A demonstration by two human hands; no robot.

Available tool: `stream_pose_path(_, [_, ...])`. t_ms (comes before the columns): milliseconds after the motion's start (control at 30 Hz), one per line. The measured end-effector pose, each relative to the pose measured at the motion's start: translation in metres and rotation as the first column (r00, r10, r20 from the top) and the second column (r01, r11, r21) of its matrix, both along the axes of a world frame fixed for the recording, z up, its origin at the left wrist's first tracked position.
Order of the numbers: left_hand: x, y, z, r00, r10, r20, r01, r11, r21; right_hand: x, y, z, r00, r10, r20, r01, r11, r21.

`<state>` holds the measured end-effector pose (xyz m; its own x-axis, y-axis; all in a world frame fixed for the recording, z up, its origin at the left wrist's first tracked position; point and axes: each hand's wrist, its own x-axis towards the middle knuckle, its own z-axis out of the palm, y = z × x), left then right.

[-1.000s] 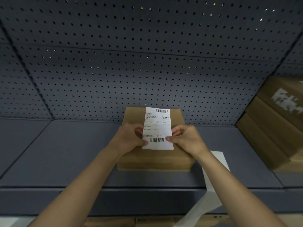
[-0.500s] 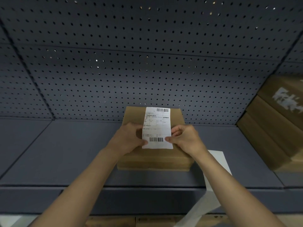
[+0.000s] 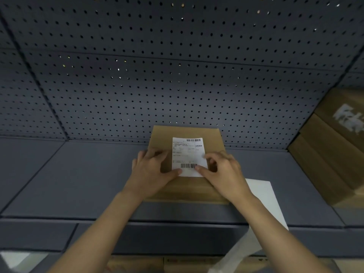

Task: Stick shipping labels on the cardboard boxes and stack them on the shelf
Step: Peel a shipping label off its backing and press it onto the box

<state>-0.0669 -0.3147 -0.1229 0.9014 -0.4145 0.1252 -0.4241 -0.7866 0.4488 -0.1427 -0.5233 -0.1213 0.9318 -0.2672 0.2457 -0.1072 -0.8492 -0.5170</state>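
A flat brown cardboard box (image 3: 184, 132) lies on the grey shelf (image 3: 78, 184), close to the perforated back wall. A white shipping label (image 3: 187, 152) with two barcodes lies on the box's top, right of centre. My left hand (image 3: 151, 172) rests with spread fingers on the box left of the label, its thumb pressing the label's lower left corner. My right hand (image 3: 222, 174) pinches the label's lower right part between thumb and curled index finger.
A white sheet of paper (image 3: 264, 198) lies on the shelf under my right forearm and hangs over the front edge. Stacked brown boxes (image 3: 325, 154) stand at the right end of the shelf. More cardboard (image 3: 137, 265) shows below the shelf.
The label, held up tilted above the box before, has come down flat onto the box's top. My left fingers have left the label and spread onto the cardboard.
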Motion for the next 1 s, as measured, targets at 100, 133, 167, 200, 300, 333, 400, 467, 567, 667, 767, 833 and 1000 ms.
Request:
stream_pose_path(100, [-0.007,-0.003,-0.007,0.999,0.002,0.049,-0.005,0.998,0.055,0.000,0.011,-0.002,0.999,-0.051,-0.017,0.050,0.995,-0.088])
stream_pose_path(133, [-0.008,-0.004,-0.008,0.997,0.002,0.073,-0.008,0.997,0.080,0.000,0.014,-0.003,0.998,-0.064,-0.027,0.061,0.991,-0.123])
stream_pose_path(167, [-0.009,-0.004,-0.008,0.996,0.000,0.092,-0.009,0.995,0.097,0.000,0.017,-0.004,0.997,-0.074,-0.037,0.068,0.986,-0.154])
stream_pose_path(200, [-0.009,-0.003,-0.009,0.995,-0.002,0.101,-0.008,0.995,0.102,-0.001,0.018,-0.005,0.996,-0.082,-0.041,0.073,0.982,-0.176])
stream_pose_path(300, [-0.007,0.000,-0.011,0.998,-0.001,0.059,-0.003,0.997,0.080,-0.002,0.016,-0.007,0.994,-0.095,-0.045,0.088,0.985,-0.150])
stream_pose_path(333, [-0.006,0.000,-0.011,0.999,-0.006,0.039,0.004,0.998,0.068,-0.002,0.014,-0.007,0.995,-0.094,-0.042,0.088,0.988,-0.130])
stream_pose_path(400, [-0.004,0.002,-0.011,1.000,-0.024,0.007,0.024,0.999,0.044,-0.003,0.011,-0.008,0.995,-0.093,-0.042,0.089,0.992,-0.092])
stream_pose_path(467, [-0.003,0.004,-0.011,0.999,-0.042,-0.014,0.042,0.999,0.028,-0.005,0.006,-0.009,0.994,-0.103,-0.037,0.100,0.993,-0.061])
stream_pose_path(567, [-0.002,0.004,-0.010,0.998,-0.050,-0.036,0.051,0.998,0.028,-0.009,-0.005,-0.011,0.992,-0.126,-0.030,0.127,0.992,0.008])
stream_pose_path(667, [-0.001,0.004,-0.009,0.997,-0.059,-0.045,0.060,0.998,0.013,-0.010,-0.014,-0.010,0.990,-0.142,-0.020,0.143,0.986,0.083])
stream_pose_path(767, [-0.003,0.006,-0.011,0.999,-0.050,-0.011,0.049,0.998,-0.045,-0.011,-0.013,-0.011,0.992,-0.125,-0.021,0.126,0.991,0.049])
stream_pose_path(833, [-0.004,0.007,-0.012,0.999,-0.036,0.016,0.037,0.996,-0.083,-0.012,-0.013,-0.012,0.994,-0.107,-0.006,0.108,0.994,0.020])
stream_pose_path(1000, [0.001,0.002,-0.010,1.000,-0.006,0.018,0.007,0.999,-0.051,-0.006,-0.018,-0.010,0.995,-0.091,-0.031,0.090,0.996,-0.022])
